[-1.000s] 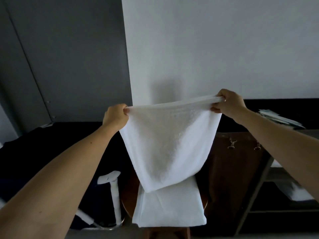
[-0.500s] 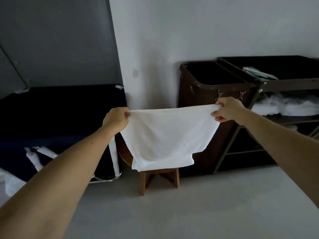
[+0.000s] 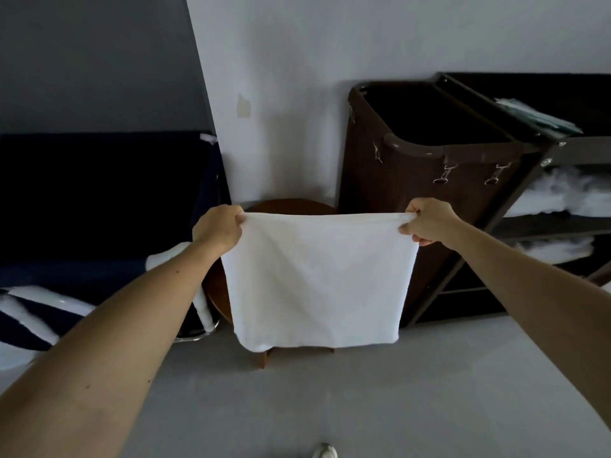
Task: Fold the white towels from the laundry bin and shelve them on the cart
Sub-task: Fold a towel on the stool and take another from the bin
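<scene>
Where the white terry-cloth towel (image 3: 317, 279) is held: in the air before the person, spread flat and stretched by its two upper corners. Its lower edge is left hanging free above the floor.
Left hand (image 3: 218, 231): the upper left corner of the towel is pinched by the thumb and the curled fingers, and the arm is stretched forward.
Right hand (image 3: 429, 223): the upper right corner is grasped in the same way, with the fingers curled round the cloth.
Round brown wooden stool (image 3: 287, 204): it is placed behind the towel, near the white wall (image 3: 330, 44). A part of its seat is seen above the towel's upper edge, and one leg is seen below the lower edge.
Tall dark brown hamper (image 3: 380, 180): it is placed just to the right of the stool. Its top is open and the inside is too dark to be seen.
Dark metal cart (image 3: 562, 150): it is placed against the right side of the hamper. White linen (image 3: 562, 196) is piled on its shelves.
Dark blue fabric object (image 3: 99, 193): it is seen at the left with white strips across it; what it is cannot be told.
Grey floor (image 3: 330, 408): the tip of a white shoe (image 3: 325, 452) is seen at the bottom edge.
</scene>
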